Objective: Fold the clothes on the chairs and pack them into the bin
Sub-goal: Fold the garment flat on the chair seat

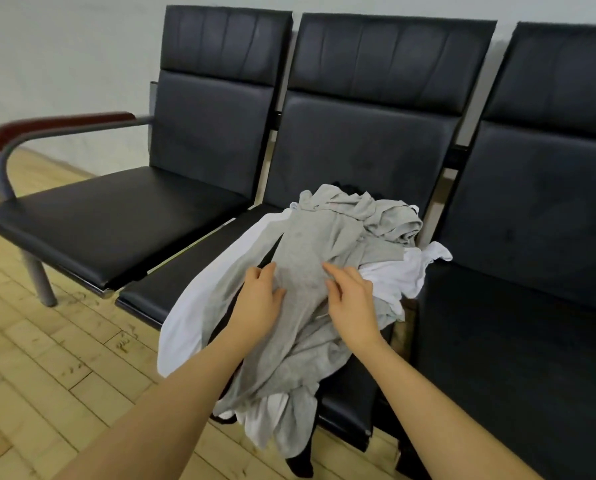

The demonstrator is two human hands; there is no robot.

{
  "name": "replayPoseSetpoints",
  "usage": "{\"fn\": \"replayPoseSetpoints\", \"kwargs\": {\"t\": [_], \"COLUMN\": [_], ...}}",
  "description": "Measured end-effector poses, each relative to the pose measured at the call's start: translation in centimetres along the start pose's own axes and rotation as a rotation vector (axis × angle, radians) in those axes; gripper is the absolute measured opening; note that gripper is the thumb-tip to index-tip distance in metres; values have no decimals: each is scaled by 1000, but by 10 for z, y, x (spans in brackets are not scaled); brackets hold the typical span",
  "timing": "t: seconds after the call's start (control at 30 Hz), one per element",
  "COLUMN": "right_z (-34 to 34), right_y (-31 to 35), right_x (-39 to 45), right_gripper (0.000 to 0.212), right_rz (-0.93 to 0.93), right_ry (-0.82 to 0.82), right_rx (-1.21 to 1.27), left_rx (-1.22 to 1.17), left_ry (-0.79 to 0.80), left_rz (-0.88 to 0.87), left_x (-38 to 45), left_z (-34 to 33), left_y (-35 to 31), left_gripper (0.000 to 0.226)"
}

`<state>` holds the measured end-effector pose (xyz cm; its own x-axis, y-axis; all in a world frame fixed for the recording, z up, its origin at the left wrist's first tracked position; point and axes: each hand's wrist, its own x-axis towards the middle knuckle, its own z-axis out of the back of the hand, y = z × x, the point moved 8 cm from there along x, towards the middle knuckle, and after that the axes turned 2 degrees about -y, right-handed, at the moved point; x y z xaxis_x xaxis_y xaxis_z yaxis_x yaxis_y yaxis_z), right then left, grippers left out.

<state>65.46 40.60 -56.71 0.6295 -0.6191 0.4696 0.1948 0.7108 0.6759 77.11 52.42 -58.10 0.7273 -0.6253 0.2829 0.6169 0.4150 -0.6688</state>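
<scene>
Both our hands, the left hand (260, 299) and right hand (350, 301), rest with loose, straight fingers on the grey garment (303, 268) topping the heap on the middle chair (192, 275), apparently to pick one piece for folding; no bin shows.

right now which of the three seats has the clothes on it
The middle seat. The pile of grey and white clothes lies on it, under both hands, while the left seat with the armrest and the right seat are bare.
</scene>
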Motion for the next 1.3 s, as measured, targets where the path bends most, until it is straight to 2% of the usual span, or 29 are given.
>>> {"fn": "replayPoseSetpoints", "kwargs": {"t": [0.1,0.2,0.27,0.37,0.47,0.57,0.67,0.73,0.83,0.97,1.07,1.3], "right_z": [26,53,71,93,109,115,115,109,101,109,123,157], "right_y": [-5,-15,-11,1,10,3,-17,-31,-41,-34,-20,22], "right_x": [-6,-10,-16,-27,-38,-49,-63,-72,-82,-81,-71,-59], "right_gripper": [34,29,23,16,13,12,12,12,12,13,15,23], "right_rz": [26,-62,-61,-21,53,43,1,-18,-17,13,47,35], "right_ry": [-1,-13,-27,-64,-137,-169,-185,-170,-175,-249,-271,-159], "right_rx": [-66,-123,-136,-156,-166,-207,-203,-181,-154,-85,-28,133], "left_rx": [4,57,36,49,94,203,284,310,250,137,18,-276], "left_ry": [-18,41,34,16,80,148,159,105,-37,-223,-302,-293], "left_rz": [11,-5,-14,-133,-185,-186,-140,-179,-284,-363,-383,-400], "left_x": [4,-1,-9,-19,-25,-30,-36,-37,-39,-46,-47,-45], "left_z": [0,-3,0,-1,-14,-35,-48,-51,-44,-18,7,39], "left_y": [-7,-16,-22,-43,-64,-67,-48,-38,-41,-55,-77,-128], "left_gripper": [27,23,30,47,58,69,67,50,25,31,33,25]}}
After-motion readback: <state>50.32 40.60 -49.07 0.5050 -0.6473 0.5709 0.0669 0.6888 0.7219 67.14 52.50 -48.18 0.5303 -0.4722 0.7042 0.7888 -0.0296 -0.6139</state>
